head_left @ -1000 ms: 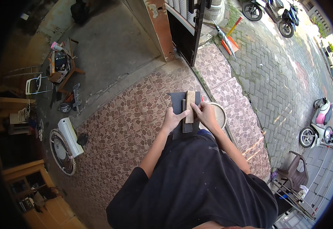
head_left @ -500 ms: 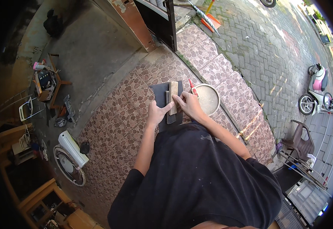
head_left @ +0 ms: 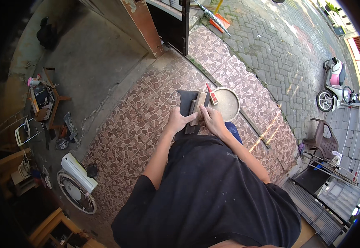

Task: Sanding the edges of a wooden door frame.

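A pale wooden block (head_left: 201,98), long and narrow, lies tilted over a dark flat sheet (head_left: 184,99) in front of my body. Beside the block runs a thinner dark strip (head_left: 191,108). My left hand (head_left: 177,120) grips from the left, its thumb pressed across the strip and block. From the right, my right hand (head_left: 214,121) pinches the block's edge, thumb and fingers together; its lower fingers are partly hidden. Just past the right hand, a small red bottle with a pointed tip (head_left: 212,96) rests at the edge of a round beige tray (head_left: 228,103).
Brown patterned tiles (head_left: 134,120) surround me, with grey paving (head_left: 266,45) beyond. An orange dustpan (head_left: 219,23) and folded umbrella lie at the far edge. A wooden stool (head_left: 50,99) and a fan (head_left: 76,192) stand left; a brown chair (head_left: 323,137) and scooter (head_left: 332,89) are right.
The block, strip and sheet have shifted right and tilted clockwise, together with both hands. My right hand has drawn slightly nearer my body along the block. The whole view has turned a little.
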Demonstrator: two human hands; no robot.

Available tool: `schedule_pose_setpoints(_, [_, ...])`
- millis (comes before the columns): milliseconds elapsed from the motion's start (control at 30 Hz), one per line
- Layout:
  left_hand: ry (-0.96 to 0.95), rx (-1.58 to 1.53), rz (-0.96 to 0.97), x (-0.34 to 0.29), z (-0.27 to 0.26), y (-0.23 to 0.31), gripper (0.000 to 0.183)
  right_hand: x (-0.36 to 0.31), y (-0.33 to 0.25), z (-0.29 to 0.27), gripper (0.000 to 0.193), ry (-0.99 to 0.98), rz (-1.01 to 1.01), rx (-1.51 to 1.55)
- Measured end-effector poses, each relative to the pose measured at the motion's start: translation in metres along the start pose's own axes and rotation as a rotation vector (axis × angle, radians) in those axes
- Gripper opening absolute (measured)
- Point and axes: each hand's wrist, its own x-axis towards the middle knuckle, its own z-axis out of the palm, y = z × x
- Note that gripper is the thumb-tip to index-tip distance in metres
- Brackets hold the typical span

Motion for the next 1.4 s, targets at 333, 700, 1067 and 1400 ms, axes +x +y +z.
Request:
schedule_pose_setpoints(333, [-0.07,0.059,0.027,-0.001,-0.007,0.022,0.054,-0.019,-0.008,0.006,0.057,0.025,0.019,-0.012])
schedule_pose_setpoints(700, [0.063,-0.132,0.028,0.017,0.004,-0.003,0.049,-0.004,-0.017,0.001,0.038,0.094,-0.036,0.028])
schedule_pose_setpoints(1067, [0.254,-0.517,-0.118,0.07,-0.006,0.019,0.03,0.079,-0.039,-0.014,0.04,0.033,-0.214,-0.008])
schedule_pose_setpoints(1400, [0.511,-0.536,-0.197,0.115,-0.035,0.037,0.034,0.184,-0.062,0.007,0.073,-0.214,-0.304,0.0])
